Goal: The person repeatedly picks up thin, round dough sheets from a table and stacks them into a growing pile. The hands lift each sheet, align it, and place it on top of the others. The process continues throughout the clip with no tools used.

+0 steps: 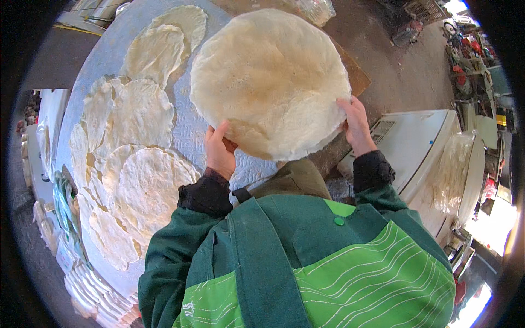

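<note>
A large round flatbread (270, 78), pale with a tan middle, is held up in front of me by its rim. My left hand (220, 149) pinches its lower left edge, thumb on top. On the right side, my right hand (356, 123) grips the edge with the fingers partly hidden beneath. Several more thin flatbreads lie overlapped to my left, among them a round one (151, 184) nearest me and a folded-looking one (158, 49) farther off. They rest on a table (192, 127) covered in pale blue, embossed material.
A white chest-like appliance (410, 143) stands at my right, with clear plastic bags (453, 168) over its side. Stacked white packets (96, 295) lie at the lower left. Shelves crowded with goods (471, 61) line the far right. A plastic crate (426, 10) sits on the floor beyond.
</note>
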A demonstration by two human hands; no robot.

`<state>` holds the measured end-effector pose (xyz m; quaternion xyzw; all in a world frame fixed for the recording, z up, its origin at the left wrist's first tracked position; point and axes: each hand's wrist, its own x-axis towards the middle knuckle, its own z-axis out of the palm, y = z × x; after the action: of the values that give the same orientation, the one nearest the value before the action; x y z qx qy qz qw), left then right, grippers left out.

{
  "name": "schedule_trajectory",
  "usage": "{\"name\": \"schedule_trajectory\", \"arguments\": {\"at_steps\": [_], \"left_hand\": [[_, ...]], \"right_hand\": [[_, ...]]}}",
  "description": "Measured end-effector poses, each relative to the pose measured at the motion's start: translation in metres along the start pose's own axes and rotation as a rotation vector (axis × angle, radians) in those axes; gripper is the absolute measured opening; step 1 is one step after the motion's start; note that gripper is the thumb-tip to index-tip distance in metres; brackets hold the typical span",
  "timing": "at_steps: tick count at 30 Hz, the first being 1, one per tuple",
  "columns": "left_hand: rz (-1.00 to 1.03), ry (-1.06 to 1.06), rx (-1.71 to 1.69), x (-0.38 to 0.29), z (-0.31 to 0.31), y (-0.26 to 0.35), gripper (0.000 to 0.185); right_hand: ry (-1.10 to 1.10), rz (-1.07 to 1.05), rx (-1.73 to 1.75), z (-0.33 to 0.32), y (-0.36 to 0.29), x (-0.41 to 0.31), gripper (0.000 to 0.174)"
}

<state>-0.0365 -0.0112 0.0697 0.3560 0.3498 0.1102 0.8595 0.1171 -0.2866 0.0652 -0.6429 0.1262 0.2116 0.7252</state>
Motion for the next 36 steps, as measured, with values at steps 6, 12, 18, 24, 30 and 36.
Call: {"name": "schedule_trajectory", "arguments": {"at_steps": [6, 12, 18, 24, 30, 36], "left_hand": [[0.024, 0.001, 0.596, 0.004, -0.003, 0.001, 0.03], [0.07, -0.021, 0.756, 0.006, -0.009, 0.001, 0.03], [0.131, 0.095, 0.792, 0.026, -0.022, -0.025, 0.037], [0.079, 0.123, 0.438, -0.013, -0.002, 0.002, 0.042], [0.419, 0.242, 0.507, -0.036, -0.144, 0.026, 0.041], [0.599, 1.336, 1.378, -0.112, -0.436, 0.084, 0.059]], "right_hand": [[0.15, -0.109, -0.089, -0.001, 0.013, 0.004, 0.024], [0.113, -0.038, -0.173, 0.008, -0.003, -0.001, 0.026], [-0.031, -0.103, -0.098, -0.002, 0.001, -0.002, 0.031], [-0.103, -0.019, -0.153, -0.053, 0.017, 0.037, 0.04], [0.206, -0.223, -0.726, -0.03, -0.015, 0.017, 0.035], [-0.067, -0.919, -0.513, 0.126, -0.028, -0.107, 0.039]]}}
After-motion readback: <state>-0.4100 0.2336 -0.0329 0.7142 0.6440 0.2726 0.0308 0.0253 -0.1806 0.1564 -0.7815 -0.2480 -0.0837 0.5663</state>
